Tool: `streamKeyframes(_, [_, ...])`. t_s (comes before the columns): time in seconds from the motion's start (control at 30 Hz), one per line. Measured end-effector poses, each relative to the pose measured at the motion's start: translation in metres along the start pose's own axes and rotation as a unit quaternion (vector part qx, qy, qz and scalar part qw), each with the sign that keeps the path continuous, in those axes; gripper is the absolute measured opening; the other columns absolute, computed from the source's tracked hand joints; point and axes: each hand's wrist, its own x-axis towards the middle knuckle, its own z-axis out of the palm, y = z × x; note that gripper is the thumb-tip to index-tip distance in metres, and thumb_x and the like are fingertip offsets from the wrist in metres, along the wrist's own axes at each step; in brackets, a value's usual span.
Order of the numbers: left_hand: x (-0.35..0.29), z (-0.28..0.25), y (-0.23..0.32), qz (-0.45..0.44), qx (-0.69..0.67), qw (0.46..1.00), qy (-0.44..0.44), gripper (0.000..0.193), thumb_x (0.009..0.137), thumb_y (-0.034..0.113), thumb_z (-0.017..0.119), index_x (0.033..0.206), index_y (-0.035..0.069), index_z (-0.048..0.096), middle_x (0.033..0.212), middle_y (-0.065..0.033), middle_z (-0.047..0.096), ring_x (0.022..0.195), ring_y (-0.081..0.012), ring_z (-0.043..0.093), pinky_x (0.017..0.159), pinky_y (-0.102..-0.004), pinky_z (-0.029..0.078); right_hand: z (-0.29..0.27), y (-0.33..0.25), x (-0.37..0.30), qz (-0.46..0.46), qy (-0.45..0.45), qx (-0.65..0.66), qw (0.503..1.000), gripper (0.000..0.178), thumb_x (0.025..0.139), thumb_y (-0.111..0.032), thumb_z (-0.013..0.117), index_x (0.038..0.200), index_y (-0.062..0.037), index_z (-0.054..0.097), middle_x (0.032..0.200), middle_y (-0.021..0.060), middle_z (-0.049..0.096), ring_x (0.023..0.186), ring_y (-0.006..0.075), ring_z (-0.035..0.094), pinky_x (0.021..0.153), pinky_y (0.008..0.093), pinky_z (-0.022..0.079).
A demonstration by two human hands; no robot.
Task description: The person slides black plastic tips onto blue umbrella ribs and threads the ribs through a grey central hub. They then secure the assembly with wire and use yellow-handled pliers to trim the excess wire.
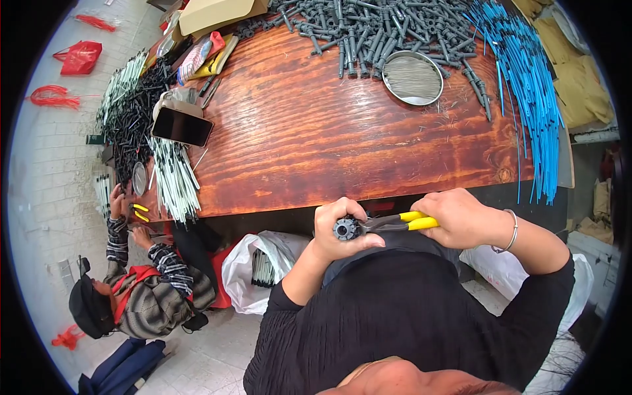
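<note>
- Left-hand grip (331, 227): fingers and thumb wrapped around a dark grey part (346, 229), its round, toothed end facing the camera
- The part is off the table (296, 131), just beyond its 6 o'clock edge, in front of the person's black top (395, 316)
- Right-hand grip (454, 217): closed around the yellow handles of the pliers (415, 224), whose head points to 9 o'clock, right at the part; whether the jaws bite it, I cannot tell
- From the middle of the view, a heap of similar grey parts (388, 33) lies towards 1 o'clock, a round tin (415, 103) of thin wires at its near edge
- Blue strips (536, 112) spread at 2 o'clock
- Pale strips (174, 181) lie at 9 o'clock, a phone (183, 126) just above them at 10 o'clock
- An open cardboard box (220, 13) is at 11 o'clock
- A co-worker (158, 299) sits at 8 o'clock, a white bag (237, 283) of pale strips at 7 o'clock
</note>
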Motion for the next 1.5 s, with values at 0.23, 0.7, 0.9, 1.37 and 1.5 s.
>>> streamKeyframes(0.23, [-0.008,0.004,-0.005,0.004,-0.016,0.999,0.037,0.044,0.057,0.02,0.086,0.074,0.0,0.051,0.062,-0.0069,0.055,0.057,-0.0152,0.054,0.057,-0.0278,0.046,0.034,0.007,0.015,0.011,0.073,-0.05,0.996,0.025,0.068,-0.022,0.069,0.083,-0.0068,0.056,0.07,0.0094,0.059,0.066,0.0297,0.06,0.058,0.0387,0.047])
streamKeyframes(0.7, [-0.01,0.011,-0.002,0.03,0.009,0.997,0.074,0.041,0.056,0.024,0.085,0.071,0.003,0.054,0.061,-0.0047,0.055,0.051,-0.0121,0.053,0.049,-0.0229,0.043,-0.007,-0.028,0.0,0.112,-0.021,-0.017,0.993,0.036,0.079,-0.038,0.06,0.075,-0.0017,0.06,0.061,0.0154,0.059,0.061,0.0339,0.059,0.058,0.0421,0.047])
streamKeyframes(0.9, [-0.007,-0.012,0.011,0.003,0.035,0.986,0.165,0.028,0.062,0.012,0.078,0.071,0.004,0.054,0.063,-0.004,0.056,0.056,-0.0107,0.055,0.052,-0.024,0.045,0.011,-0.005,0.01,0.06,0.097,-0.057,0.992,0.031,0.077,-0.035,0.062,0.075,-0.0042,0.059,0.065,0.0139,0.059,0.064,0.0317,0.06,0.058,0.0417,0.047])
streamKeyframes(1.37, [-0.086,-0.157,0.06,0.104,-0.54,0.758,0.352,0.011,0.076,0.013,0.051,0.07,0.01,0.043,0.059,0.0024,0.042,0.055,-0.0107,0.042,0.064,-0.0295,0.04,0.027,0.17,-0.022,0.203,0.41,-0.32,0.829,0.043,0.064,-0.038,0.072,0.088,-0.0064,0.056,0.084,0.009,0.057,0.076,0.0274,0.058,0.062,0.0386,0.045])
streamKeyframes(1.5, [-0.081,-0.127,0.008,0.025,-0.49,0.764,0.419,0.019,0.076,0.018,0.05,0.06,0.009,0.045,0.06,-0.0017,0.05,0.058,-0.0163,0.049,0.067,-0.0339,0.044,0.028,0.111,0.001,0.008,0.456,-0.256,0.853,0.049,0.061,-0.021,0.075,0.102,-0.0032,0.056,0.101,0.0139,0.055,0.097,0.0316,0.052,0.081,0.0427,0.041])
